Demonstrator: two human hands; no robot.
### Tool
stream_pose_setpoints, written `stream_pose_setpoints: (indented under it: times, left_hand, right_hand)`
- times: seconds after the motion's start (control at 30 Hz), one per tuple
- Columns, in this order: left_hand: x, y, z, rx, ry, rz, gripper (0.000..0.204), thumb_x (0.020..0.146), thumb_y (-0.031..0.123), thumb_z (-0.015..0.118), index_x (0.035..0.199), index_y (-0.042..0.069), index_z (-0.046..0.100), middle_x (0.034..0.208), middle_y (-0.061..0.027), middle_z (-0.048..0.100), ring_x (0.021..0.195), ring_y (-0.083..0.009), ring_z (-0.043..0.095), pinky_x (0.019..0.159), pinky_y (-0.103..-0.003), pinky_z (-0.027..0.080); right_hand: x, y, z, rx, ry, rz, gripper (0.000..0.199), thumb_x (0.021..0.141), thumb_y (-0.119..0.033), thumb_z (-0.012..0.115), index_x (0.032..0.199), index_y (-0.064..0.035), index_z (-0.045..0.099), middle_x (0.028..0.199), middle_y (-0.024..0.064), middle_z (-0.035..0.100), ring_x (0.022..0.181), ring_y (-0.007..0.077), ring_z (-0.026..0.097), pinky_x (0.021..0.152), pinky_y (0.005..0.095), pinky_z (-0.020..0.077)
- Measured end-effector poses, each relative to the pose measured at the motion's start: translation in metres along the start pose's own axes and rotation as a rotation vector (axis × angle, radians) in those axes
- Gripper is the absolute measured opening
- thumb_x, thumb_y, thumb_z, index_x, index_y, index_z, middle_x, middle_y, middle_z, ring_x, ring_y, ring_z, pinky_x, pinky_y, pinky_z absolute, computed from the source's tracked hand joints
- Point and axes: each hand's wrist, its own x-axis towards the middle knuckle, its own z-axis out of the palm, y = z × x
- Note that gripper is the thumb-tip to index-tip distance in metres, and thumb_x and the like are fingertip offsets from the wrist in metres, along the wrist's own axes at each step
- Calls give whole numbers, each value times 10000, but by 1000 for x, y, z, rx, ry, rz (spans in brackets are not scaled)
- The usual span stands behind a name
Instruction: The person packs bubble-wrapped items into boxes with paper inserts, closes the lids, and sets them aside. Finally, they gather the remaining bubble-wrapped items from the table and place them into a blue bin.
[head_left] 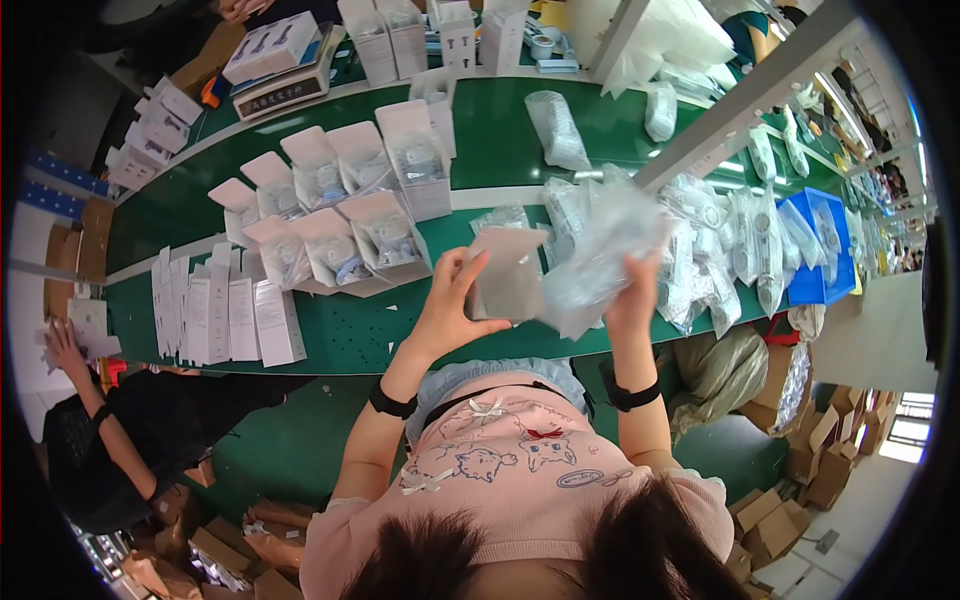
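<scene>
My left hand [440, 308] grips a small white carton [508, 280] by its side, thumb low and fingers behind its upper part; a top flap stands up. Close to the carton's right side, my right hand [632, 302] is closed on a bubble-wrapped package [603, 262], blurred by motion. What the wrap contains cannot be made out. To the left stand several open white boxes [330, 262] in rows, with clear-wrapped items inside. A pile of bubble-wrapped packages [695, 235] lies on the green table [480, 345] to the right.
Flat white cartons [225, 315] stand at the left edge. A blue bin [825, 250] with wrapped packages is at far right. A grey metal post [745, 95] slants over the table. Behind are a scale [290, 90] and upright boxes. A co-worker's hand [65, 350] shows far left.
</scene>
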Motion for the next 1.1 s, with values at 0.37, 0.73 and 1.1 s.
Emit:
stream_pose_setpoints:
  times: [0.37, 0.73, 1.1]
  left_hand:
    - [-21, -31, 62, 15, 279, -246, 781, 501, 169, 818, 1042, 77, 262, 1197, -204, 388, 1062, -311, 441, 844, -365, 385]
    - [-8, -22, 41, 68, -75, -155, 732, 522, 83, 798, 969, 109, 218, 1177, -240, 361, 1021, -361, 451, 820, -401, 403]
    - [-52, -38, 56, -112, 371, -81, 759, 516, 123, 808, 991, 163, 217, 1181, -250, 358, 1018, -351, 456, 837, -407, 410]
  right_hand:
    - [-8, 45, 41, -527, 159, -513, 541, 706, 0, 593, 1182, -74, 346, 1191, 122, 401, 1094, 262, 404, 896, 336, 321]
    - [31, 4, 29, -938, -987, -573, 336, 674, -91, 636, 994, -117, 535, 1190, 133, 433, 1135, 359, 373, 948, 391, 291]
    - [170, 85, 24, -1332, -380, -511, 383, 663, -269, 669, 1026, -200, 567, 1209, 149, 415, 1109, 419, 349, 855, 454, 381]
